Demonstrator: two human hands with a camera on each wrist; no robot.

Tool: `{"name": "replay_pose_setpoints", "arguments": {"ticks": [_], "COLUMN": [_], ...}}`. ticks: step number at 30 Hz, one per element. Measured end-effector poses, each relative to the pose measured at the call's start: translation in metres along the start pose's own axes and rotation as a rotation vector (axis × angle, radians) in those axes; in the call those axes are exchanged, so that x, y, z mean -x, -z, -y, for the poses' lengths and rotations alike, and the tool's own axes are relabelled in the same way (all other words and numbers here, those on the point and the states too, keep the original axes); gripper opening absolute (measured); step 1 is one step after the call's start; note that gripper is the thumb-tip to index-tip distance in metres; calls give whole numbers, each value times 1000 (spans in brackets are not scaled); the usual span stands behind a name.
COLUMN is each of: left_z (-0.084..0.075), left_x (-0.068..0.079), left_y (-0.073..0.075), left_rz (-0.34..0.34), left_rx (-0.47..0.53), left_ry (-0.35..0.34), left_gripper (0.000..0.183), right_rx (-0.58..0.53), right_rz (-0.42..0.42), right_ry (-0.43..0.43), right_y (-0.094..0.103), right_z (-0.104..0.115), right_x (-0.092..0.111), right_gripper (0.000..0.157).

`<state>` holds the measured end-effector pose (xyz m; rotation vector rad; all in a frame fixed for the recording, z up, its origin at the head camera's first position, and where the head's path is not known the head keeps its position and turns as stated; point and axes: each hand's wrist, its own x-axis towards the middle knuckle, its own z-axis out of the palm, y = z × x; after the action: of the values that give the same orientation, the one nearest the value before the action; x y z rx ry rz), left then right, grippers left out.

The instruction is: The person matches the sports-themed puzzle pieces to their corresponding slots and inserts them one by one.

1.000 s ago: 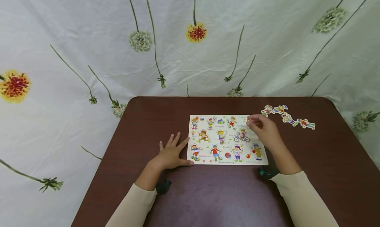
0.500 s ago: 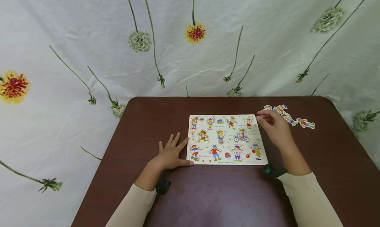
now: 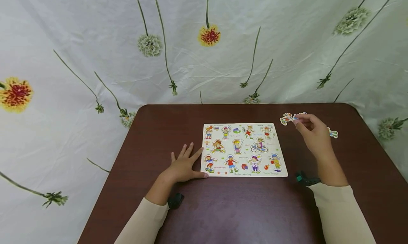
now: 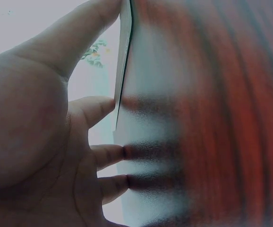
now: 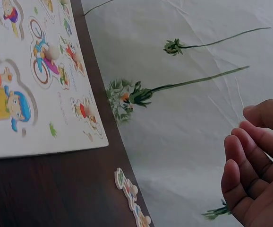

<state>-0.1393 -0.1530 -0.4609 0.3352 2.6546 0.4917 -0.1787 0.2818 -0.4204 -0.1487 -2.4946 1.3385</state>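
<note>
Our left hand (image 3: 183, 165) lies flat on the counter (image 3: 236, 208), fingers spread and straight, thumb and forefinger touching the left edge of the puzzle board (image 3: 243, 149), seemingly to keep it from sliding. Our right hand (image 3: 313, 134) reaches to the loose cut-out pieces at the far right of the counter, well apart from the board. Its curled fingertips (image 3: 298, 118) meet the second piece in the row; we cannot tell whether they pinch it. One figure piece (image 3: 285, 118) lies just left of those fingertips, another piece (image 3: 333, 133) peeks out behind the hand.
</note>
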Motion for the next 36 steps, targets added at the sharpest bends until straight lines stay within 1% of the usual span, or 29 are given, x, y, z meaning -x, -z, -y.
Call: {"name": "replay_pose_setpoints", "arguments": {"ticks": [3, 7, 10, 16, 18, 22, 24, 29, 36], "left_z": [0, 0, 0, 1, 1, 0, 1, 1, 1], "left_x": [-1, -1, -1, -1, 0, 1, 1, 2, 1], "left_y": [0, 0, -1, -1, -1, 0, -1, -1, 1], "left_rz": [-2, -10, -14, -11, -11, -13, -11, -9, -10], "left_rx": [-1, 1, 2, -1, 2, 3, 4, 8, 16], "left_ry": [1, -3, -4, -4, -4, -4, -3, -1, -6], "left_gripper": [103, 102, 103, 103, 103, 103, 103, 103, 103], "right_rx": [25, 99, 139, 231, 270, 336, 371, 445, 529], "right_rz": [-19, -32, -30, 6, 18, 50, 79, 151, 222], "right_ry": [-57, -126, -146, -183, -173, -118, -104, -60, 22], "right_y": [10, 25, 36, 53, 57, 66, 69, 73, 76], "right_z": [-7, -21, -32, -58, -66, -78, -83, -92, -101], "right_x": [-1, -2, -3, -9, -12, -19, -22, -29, -39], "right_gripper": [42, 45, 47, 50, 48, 43, 41, 37, 32]}}
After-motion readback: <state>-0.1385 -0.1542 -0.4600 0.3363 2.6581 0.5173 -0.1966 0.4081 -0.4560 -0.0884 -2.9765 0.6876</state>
